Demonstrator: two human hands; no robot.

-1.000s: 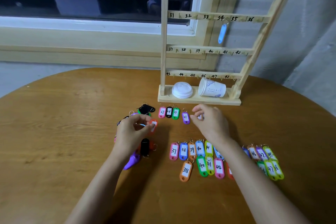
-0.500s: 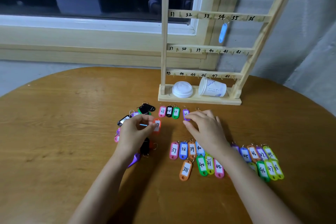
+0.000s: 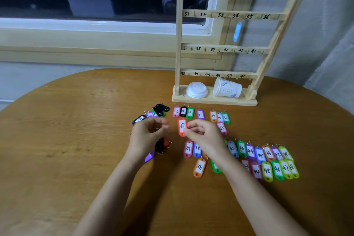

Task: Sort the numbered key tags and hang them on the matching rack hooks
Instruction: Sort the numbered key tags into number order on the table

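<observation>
Right hand [image 3: 206,136]: it is over the middle of the table, and its thumb and forefinger pinch the lower right edge of the red tag.
Red tag [image 3: 182,126]: it is marked 37 and stands lengthwise between the two hands, with its ring end toward the rack. Whether it lies on the table or is lifted off it cannot be told.
Left hand [image 3: 146,136]: it is just left of the red tag and apart from it. Its fingers are curled in toward the thumb, and whether they hold anything cannot be told.
Loose heap [image 3: 160,109]: black, green and purple tags lie jumbled beyond and under the left hand.
Far row [image 3: 183,111]: tags 27, 28 and 29 lie side by side, then 31, 34 and 36 further right, all near the foot of the rack.
Near rows [image 3: 267,170]: two lines of tags run from 37 and 38 to 48 under and to the right of the right forearm, and some are hidden by it.
Rack [image 3: 178,48]: it is wooden and upright at the far edge of the table, with rails numbered 31 to 48.
Blue tag [image 3: 237,31]: it hangs from a hook by the 34 and 35 marks.
Cup [image 3: 227,88]: white paper, on its side on the base of the rack.
Lid [image 3: 197,90]: white, flat on the base just left of the cup.
Table [image 3: 76,140]: round and brown wood.
</observation>
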